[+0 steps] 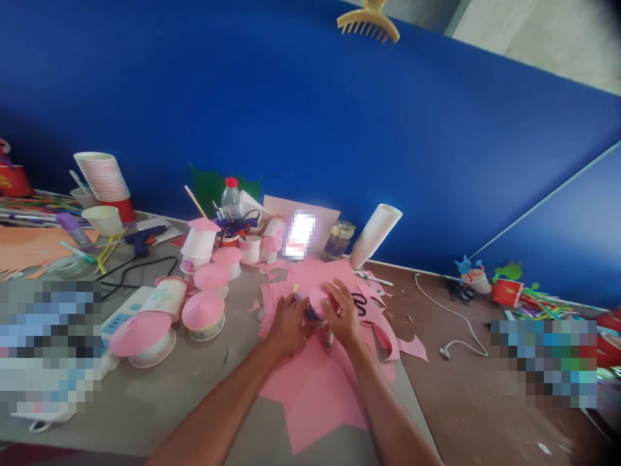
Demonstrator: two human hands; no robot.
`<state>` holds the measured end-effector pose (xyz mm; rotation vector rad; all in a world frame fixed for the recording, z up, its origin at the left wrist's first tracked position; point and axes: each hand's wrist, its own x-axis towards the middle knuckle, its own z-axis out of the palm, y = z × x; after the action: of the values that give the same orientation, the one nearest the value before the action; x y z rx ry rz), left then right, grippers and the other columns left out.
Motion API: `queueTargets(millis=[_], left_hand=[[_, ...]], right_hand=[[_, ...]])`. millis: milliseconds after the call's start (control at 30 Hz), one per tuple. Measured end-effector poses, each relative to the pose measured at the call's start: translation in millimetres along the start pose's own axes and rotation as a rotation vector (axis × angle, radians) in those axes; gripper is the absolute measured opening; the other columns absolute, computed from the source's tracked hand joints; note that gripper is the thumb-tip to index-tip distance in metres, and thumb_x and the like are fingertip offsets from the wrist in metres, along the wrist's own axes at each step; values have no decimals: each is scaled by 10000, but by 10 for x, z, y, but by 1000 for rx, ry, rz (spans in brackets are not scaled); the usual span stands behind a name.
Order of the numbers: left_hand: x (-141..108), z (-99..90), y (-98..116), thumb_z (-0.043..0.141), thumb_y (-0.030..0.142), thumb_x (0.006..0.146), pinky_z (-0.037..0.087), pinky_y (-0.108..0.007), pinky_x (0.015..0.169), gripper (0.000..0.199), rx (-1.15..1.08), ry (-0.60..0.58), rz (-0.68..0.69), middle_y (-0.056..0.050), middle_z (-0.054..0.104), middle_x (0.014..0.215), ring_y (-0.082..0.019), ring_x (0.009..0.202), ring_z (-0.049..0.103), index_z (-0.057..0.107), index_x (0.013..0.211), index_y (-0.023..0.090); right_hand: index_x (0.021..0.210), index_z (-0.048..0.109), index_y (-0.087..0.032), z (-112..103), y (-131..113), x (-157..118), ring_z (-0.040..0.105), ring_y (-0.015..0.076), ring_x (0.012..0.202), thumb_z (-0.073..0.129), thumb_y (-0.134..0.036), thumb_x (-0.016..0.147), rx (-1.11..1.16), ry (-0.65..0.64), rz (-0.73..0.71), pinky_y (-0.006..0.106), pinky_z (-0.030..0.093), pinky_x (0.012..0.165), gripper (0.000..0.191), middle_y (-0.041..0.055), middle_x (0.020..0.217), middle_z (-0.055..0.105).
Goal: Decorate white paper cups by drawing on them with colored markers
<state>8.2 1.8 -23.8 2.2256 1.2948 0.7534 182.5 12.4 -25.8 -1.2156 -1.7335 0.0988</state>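
My left hand (pixel 291 325) is closed against the left side of a small dark-sided round container (pixel 312 315), mostly hidden by my fingers. On top of it lies a round pink paper piece (pixel 319 300), which my right hand (pixel 342 309) grips at its right edge. Beneath both hands spreads a large cut sheet of pink paper (pixel 320 395). A green-ended marker (pixel 330 338) lies just below my right hand. Left of my hands stand several paper cups topped with pink paper cones, such as this pink-topped cup (pixel 204 313).
A lit phone (pixel 299 234), a glass jar (pixel 338 241) and a leaning stack of white cups (pixel 376 234) stand behind my hands. On the left are a power strip (pixel 129 318) and a glue gun (pixel 143 240). A white cable (pixel 460 310) crosses the brown table at right.
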Motion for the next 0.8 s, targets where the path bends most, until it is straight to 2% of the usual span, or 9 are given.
queueTargets(millis=[200, 367, 467, 567, 633, 700, 733, 800], left_hand=[[-2, 2, -1, 574, 213, 805, 347, -541, 1039, 252, -13, 11, 4, -108, 662, 1084, -341, 1188, 490, 587, 1056, 206], [-5, 18, -5, 558, 200, 815, 326, -549, 1077, 278, -4, 4, -11, -117, 664, 1146, -337, 1224, 485, 601, 1089, 194], [-1, 34, -17, 549, 221, 838, 289, -555, 1120, 333, -10, 25, -38, -123, 669, 1162, -336, 1270, 475, 600, 1165, 182], [16, 37, -39, 563, 234, 835, 284, -562, 1134, 394, -19, 37, -64, -134, 674, 1178, -336, 1292, 483, 589, 1222, 167], [30, 38, -59, 581, 229, 820, 277, -573, 1141, 435, -18, 43, -73, -142, 664, 1226, -341, 1314, 478, 580, 1251, 162], [39, 46, -84, 599, 220, 804, 263, -580, 1151, 476, -8, 42, -76, -150, 647, 1277, -347, 1349, 456, 567, 1275, 157], [41, 56, -98, 604, 216, 799, 258, -582, 1155, 491, -1, 42, -76, -157, 638, 1299, -350, 1363, 445, 562, 1284, 152], [40, 81, -131, 605, 210, 797, 257, -583, 1157, 501, 17, 50, -70, -172, 620, 1332, -352, 1377, 436, 557, 1291, 145]], right_hand=[[1124, 698, -223, 37, 0, 11, 558, 290, 1233, 596, -269, 860, -53, -13, -16, 495, 479, 1051, 286, 98, 1108, 732], [1193, 662, -211, 27, -12, -7, 531, 308, 1278, 590, -354, 874, 0, -6, 9, 529, 415, 1099, 357, 127, 1207, 686], [1332, 560, -201, -29, 2, -16, 498, 298, 1326, 520, -416, 924, 105, 101, 78, 531, 387, 1114, 463, 137, 1304, 631], [1383, 489, -180, -119, 130, -20, 571, 266, 1246, 421, -385, 970, 132, 265, 211, 471, 482, 1006, 466, 150, 1284, 641], [1296, 550, -156, -180, 265, -27, 682, 237, 1010, 316, -321, 983, 52, 252, 281, 408, 553, 834, 424, 131, 1069, 727], [1116, 652, -148, -232, 384, -38, 697, 225, 746, 342, -268, 936, 29, 180, 280, 358, 552, 657, 377, 85, 810, 742], [1010, 686, -164, -255, 421, -42, 678, 217, 668, 377, -245, 900, 15, 142, 266, 344, 536, 613, 338, 64, 737, 731], [843, 711, -198, -288, 439, -48, 657, 216, 652, 446, -199, 821, -13, 79, 223, 346, 521, 624, 266, 49, 706, 727]])
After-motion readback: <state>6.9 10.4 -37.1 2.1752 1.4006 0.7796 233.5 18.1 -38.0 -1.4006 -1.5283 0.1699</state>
